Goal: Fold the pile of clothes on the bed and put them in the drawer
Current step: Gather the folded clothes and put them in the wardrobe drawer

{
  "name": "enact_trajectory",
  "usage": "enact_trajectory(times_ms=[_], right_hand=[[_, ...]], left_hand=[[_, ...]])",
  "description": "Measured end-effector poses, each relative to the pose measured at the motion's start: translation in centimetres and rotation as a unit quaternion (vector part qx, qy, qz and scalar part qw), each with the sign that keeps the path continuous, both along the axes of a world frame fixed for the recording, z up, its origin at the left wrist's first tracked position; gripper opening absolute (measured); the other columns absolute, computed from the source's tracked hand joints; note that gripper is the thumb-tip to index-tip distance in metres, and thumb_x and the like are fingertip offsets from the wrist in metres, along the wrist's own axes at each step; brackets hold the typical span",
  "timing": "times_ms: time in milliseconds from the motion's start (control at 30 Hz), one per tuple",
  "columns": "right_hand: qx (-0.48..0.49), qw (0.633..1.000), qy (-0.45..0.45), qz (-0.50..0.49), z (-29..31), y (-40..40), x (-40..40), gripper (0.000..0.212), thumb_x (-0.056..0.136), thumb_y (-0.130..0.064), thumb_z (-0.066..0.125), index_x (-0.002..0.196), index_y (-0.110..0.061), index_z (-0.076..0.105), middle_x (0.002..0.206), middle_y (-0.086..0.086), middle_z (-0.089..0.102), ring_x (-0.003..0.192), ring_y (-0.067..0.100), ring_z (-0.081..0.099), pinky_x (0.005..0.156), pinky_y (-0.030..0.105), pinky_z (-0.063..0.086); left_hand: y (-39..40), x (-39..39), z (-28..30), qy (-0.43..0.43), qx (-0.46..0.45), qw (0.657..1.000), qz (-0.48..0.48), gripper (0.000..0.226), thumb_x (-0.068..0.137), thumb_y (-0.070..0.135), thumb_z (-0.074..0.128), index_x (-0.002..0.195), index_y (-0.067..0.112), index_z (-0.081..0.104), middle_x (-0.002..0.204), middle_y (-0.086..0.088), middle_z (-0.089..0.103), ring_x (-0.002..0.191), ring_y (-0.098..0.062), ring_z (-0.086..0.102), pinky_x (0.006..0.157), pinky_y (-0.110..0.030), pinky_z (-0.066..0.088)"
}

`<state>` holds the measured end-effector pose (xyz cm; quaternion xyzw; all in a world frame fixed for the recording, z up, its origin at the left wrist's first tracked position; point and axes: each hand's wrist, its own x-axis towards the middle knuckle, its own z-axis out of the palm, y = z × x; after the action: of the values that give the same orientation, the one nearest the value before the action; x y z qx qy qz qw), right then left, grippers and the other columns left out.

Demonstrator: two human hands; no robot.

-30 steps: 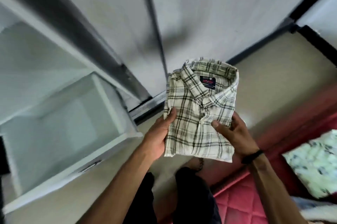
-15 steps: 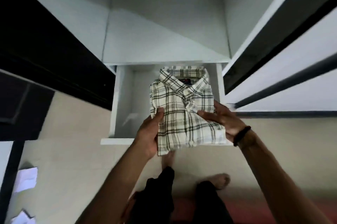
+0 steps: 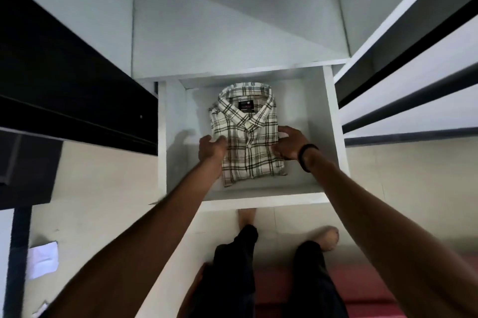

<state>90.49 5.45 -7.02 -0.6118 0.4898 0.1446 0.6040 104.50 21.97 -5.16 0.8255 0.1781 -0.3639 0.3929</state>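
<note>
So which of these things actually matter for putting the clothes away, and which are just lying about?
Part of the job:
- plaid shirt, folded, lying in the drawer
- drawer, pulled open
- left hand and right hand, gripping the shirt's sides

Just lying about:
- white paper on the floor, at the left
- black wristband on the right wrist
- red bedding at the bottom edge

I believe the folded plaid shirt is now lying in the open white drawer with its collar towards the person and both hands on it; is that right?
Not quite. The head view shows the plaid shirt in the open white drawer with its collar towards the back of the drawer, away from the person. The left hand and right hand are both on it, as you said.
</note>
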Motion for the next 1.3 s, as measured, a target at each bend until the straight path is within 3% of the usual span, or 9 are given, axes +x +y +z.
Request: enact_trajectory(times_ms=[67,133,300,667,900,1067,1133,1200,1300], right_hand=[[0.002,1.0,-0.013,0.013,1.0,-0.1,-1.2,0.06,0.087,0.002,0.074,0.143,-0.009,0.055,0.13,0.014,0.063,0.11,0.026,0.063,0.087,0.036,0.056],[0.022,0.998,-0.065,-0.014,3.0,-0.4,-2.6,0.046,0.089,0.006,0.072,0.132,-0.007,0.06,0.124,0.016,0.065,0.103,0.025,0.064,0.075,0.031,0.053],[0.078,0.964,-0.197,-0.161,9.3,-2.7,-10.5,0.031,0.096,-0.006,0.069,0.126,-0.007,0.061,0.107,0.018,0.076,0.088,0.027,0.076,0.081,0.037,0.062],[-0.006,0.867,-0.232,-0.441,11.2,-7.3,-41.8,0.023,0.096,-0.012,0.071,0.118,-0.009,0.07,0.11,0.019,0.075,0.083,0.021,0.067,0.08,0.035,0.058],[-0.077,0.729,-0.134,-0.667,7.5,-5.3,-69.2,0.015,0.096,-0.006,0.068,0.111,-0.005,0.07,0.09,0.008,0.074,0.069,0.016,0.066,0.063,0.028,0.056],[-0.057,0.642,0.059,-0.762,1.3,-0.7,-84.8,0.045,0.092,-0.023,0.076,0.129,-0.006,0.059,0.099,0.009,0.065,0.089,0.024,0.064,0.088,0.045,0.057],[-0.031,0.655,0.142,-0.742,-1.6,1.1,-88.5,0.06,0.09,-0.036,0.076,0.137,-0.007,0.055,0.117,0.009,0.061,0.107,0.025,0.062,0.094,0.037,0.053],[0.001,0.647,0.157,-0.746,-4.3,2.0,-90.3,0.05,0.086,-0.042,0.078,0.121,-0.009,0.063,0.111,0.006,0.063,0.103,0.025,0.064,0.08,0.032,0.053],[0.088,0.587,0.092,-0.799,-7.7,2.2,-91.3,0.051,0.082,-0.044,0.083,0.112,-0.011,0.061,0.108,0.004,0.064,0.097,0.027,0.066,0.087,0.045,0.061]], left_hand=[[-0.8,-1.5,1.7,-0.106,-0.01,0.993,-0.05,0.033,0.098,0.028,0.065,0.129,0.02,0.062,0.134,-0.01,0.064,0.113,-0.027,0.065,0.094,-0.037,0.055],[-2.1,-3.0,3.4,-0.167,-0.065,0.977,-0.117,0.018,0.096,0.025,0.066,0.114,0.026,0.067,0.117,-0.005,0.073,0.1,-0.02,0.069,0.08,-0.029,0.054],[-9.7,-9.9,7.9,-0.12,-0.245,0.929,-0.251,0.004,0.102,0.021,0.062,0.101,0.02,0.066,0.083,-0.01,0.077,0.068,-0.022,0.075,0.066,-0.036,0.063],[-24.8,-38.9,9.3,-0.025,-0.242,0.827,-0.506,0.01,0.099,0.017,0.064,0.105,0.011,0.07,0.078,-0.006,0.078,0.068,-0.017,0.076,0.066,-0.031,0.063],[-29.2,-66.8,3.5,0.056,-0.186,0.743,-0.641,0.01,0.098,0.013,0.062,0.095,0.019,0.069,0.078,-0.01,0.076,0.064,-0.018,0.071,0.057,-0.026,0.056],[-28.5,-82.2,-4.5,0.132,-0.066,0.695,-0.703,0.029,0.097,0.012,0.063,0.123,-0.003,0.062,0.074,-0.007,0.058,0.06,-0.018,0.055,0.047,-0.02,0.042],[-27.4,-86.1,-7.6,0.171,0.01,0.676,-0.716,0.04,0.097,0.03,0.068,0.128,0.005,0.06,0.088,-0.007,0.06,0.081,-0.024,0.059,0.064,-0.029,0.053],[-26.9,-88.8,-10.1,0.201,0.086,0.669,-0.711,0.069,0.094,0.046,0.071,0.147,0.01,0.048,0.128,-0.012,0.06,0.117,-0.03,0.058,0.096,-0.042,0.054],[-26.9,-91.1,-13.0,0.232,0.097,0.692,-0.677,0.077,0.09,0.048,0.075,0.149,0.008,0.047,0.149,-0.012,0.053,0.13,-0.032,0.055,0.101,-0.043,0.051]])
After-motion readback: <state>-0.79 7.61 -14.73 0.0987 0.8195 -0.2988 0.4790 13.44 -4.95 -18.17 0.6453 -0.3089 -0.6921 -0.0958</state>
